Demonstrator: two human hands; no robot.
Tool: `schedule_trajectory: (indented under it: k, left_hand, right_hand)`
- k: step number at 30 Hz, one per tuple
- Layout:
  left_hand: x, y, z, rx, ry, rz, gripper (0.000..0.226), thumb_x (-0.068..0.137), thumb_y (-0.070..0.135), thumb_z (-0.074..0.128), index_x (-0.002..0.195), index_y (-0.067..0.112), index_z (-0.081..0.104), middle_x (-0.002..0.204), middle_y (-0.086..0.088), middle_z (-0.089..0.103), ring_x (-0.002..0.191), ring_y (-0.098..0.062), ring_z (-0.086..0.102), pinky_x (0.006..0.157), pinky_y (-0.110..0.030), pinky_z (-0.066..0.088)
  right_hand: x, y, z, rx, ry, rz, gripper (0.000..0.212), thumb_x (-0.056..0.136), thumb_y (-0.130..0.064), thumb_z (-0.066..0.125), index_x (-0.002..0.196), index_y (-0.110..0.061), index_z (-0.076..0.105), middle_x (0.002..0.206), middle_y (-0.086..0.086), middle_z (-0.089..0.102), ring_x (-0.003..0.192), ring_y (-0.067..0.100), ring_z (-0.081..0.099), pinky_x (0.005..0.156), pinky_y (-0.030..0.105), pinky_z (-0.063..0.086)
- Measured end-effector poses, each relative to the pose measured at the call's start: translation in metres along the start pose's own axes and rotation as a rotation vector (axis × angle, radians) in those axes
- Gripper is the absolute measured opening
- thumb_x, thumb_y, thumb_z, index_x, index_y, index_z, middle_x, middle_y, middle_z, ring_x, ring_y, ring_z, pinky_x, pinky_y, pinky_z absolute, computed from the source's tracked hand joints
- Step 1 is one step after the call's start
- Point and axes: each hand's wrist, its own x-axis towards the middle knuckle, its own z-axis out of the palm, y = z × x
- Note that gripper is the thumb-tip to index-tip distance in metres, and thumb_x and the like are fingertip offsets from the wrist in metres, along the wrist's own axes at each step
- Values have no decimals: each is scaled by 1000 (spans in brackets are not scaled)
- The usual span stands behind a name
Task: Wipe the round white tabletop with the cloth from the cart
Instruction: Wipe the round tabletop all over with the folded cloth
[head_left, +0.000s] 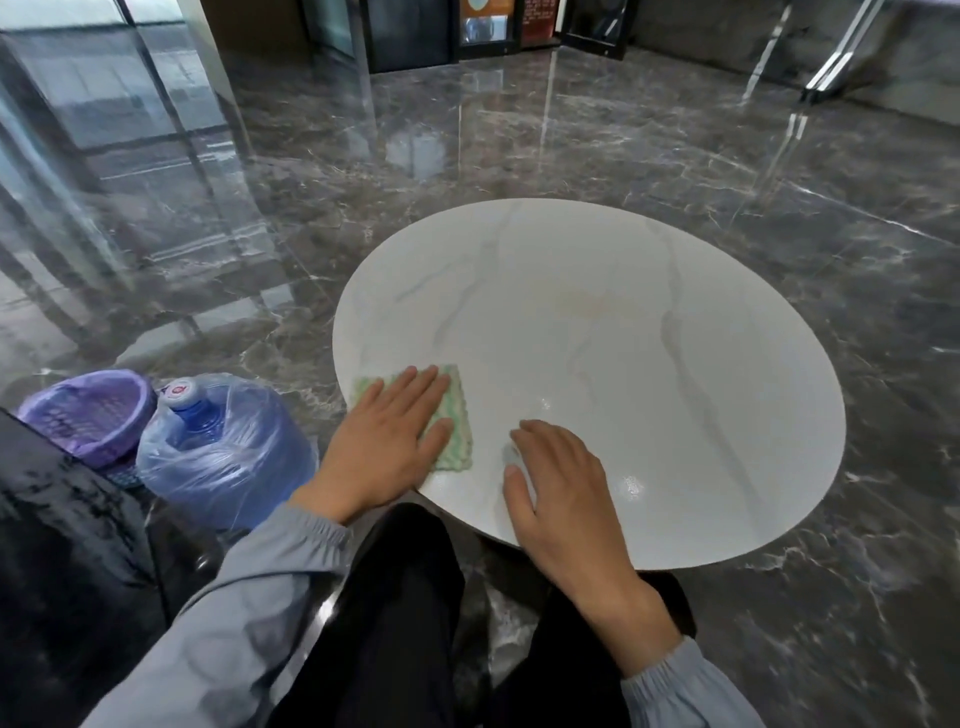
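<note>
Left hand (387, 431): fingers spread wide and flat, palm down, pressing on the cloth (451, 415); nothing gripped. Fingertips point to the upper right. Right hand (563, 493): fingers loosely apart, slightly curled, palm down on bare tabletop (649, 332), holding nothing, just beside the cloth but not touching it.

Cloth: green-and-white, flat, partly under the left hand, lying at the near-left edge of the tabletop; one corner reaches the rim. Tabletop: round, white with faint grey veining, a pale yellowish patch near centre, glossy highlights near the right hand.

Both wrists end in grey elastic-cuffed sleeves (260, 587). Dark trousers (400, 613) show between the arms, below the table's near edge.

On the dark marble floor (571, 145) left of the table: a blue water jug (223, 441) wrapped in clear plastic, and beside it a purple basket (91, 410).
</note>
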Motion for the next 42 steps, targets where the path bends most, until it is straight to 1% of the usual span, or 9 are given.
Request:
schedule_trajectory:
  k: [7,10,13,21,28,31,34,38,42]
  left_hand:
    - [-20,28,14,69,105,151,67,106,51,16,164,21,27,171,6,22,160,-15,12,128,-43,5]
    - [-20,21,6,13,-11,222,69,102,61,10,166,35,11,171,19,0,159,-4,-5,129,-35,-6]
    - [7,-6,-8,-8,-59,153,70,100,66,7,165,41,1,168,24,-9,157,0,-12,127,-30,-13]
    - [99,-72,-35,87,-122,-50,62,110,50,15,167,29,-1,175,8,-4,161,-14,-7,130,-42,-3]
    - [37,-18,-18,89,-140,251,75,97,63,-5,165,31,-6,171,16,-13,157,-8,-18,129,-38,-12]
    - [9,-9,-14,82,-125,331,73,99,64,-2,165,33,-4,169,19,-15,157,-4,-19,128,-36,-12]
    - [27,-24,-20,45,-154,287,74,96,69,-2,164,40,-5,168,24,-15,155,1,-19,128,-32,-13]
    - [97,-68,-34,74,-154,132,69,103,64,11,165,35,0,174,13,-4,159,-7,-9,129,-36,-4]
    - [140,-79,-43,97,-171,4,63,111,50,19,167,29,1,175,8,-3,161,-15,-6,129,-42,-2]
  right_hand:
    - [5,-6,11,-78,2,8,31,102,-28,42,118,-16,66,129,-2,63,125,19,53,102,36,45]
    - [3,-4,12,-88,12,13,28,104,-27,43,120,-18,65,130,-4,63,125,16,52,103,33,43]
    - [3,-4,13,-101,9,15,33,104,-30,41,122,-18,65,134,-5,62,131,16,51,108,31,38]
    - [4,-3,15,-99,18,37,30,103,-31,41,119,-23,65,130,-10,60,128,14,52,106,27,35]
    - [6,-5,14,-127,-25,36,26,102,-30,46,122,-19,60,130,-7,58,123,16,49,99,34,42]
    - [8,-5,15,-138,-7,36,24,100,-29,50,120,-19,60,127,-7,58,120,17,51,96,35,44]
    - [7,-5,16,-152,9,33,24,99,-29,50,118,-20,61,126,-7,58,120,18,51,96,35,44]
    - [14,-10,16,-203,0,50,15,96,-29,49,105,-22,59,111,-9,57,106,19,52,84,37,46]
    - [34,-20,15,-234,-35,54,32,100,-36,37,110,-24,64,113,-7,59,104,21,52,82,38,46]
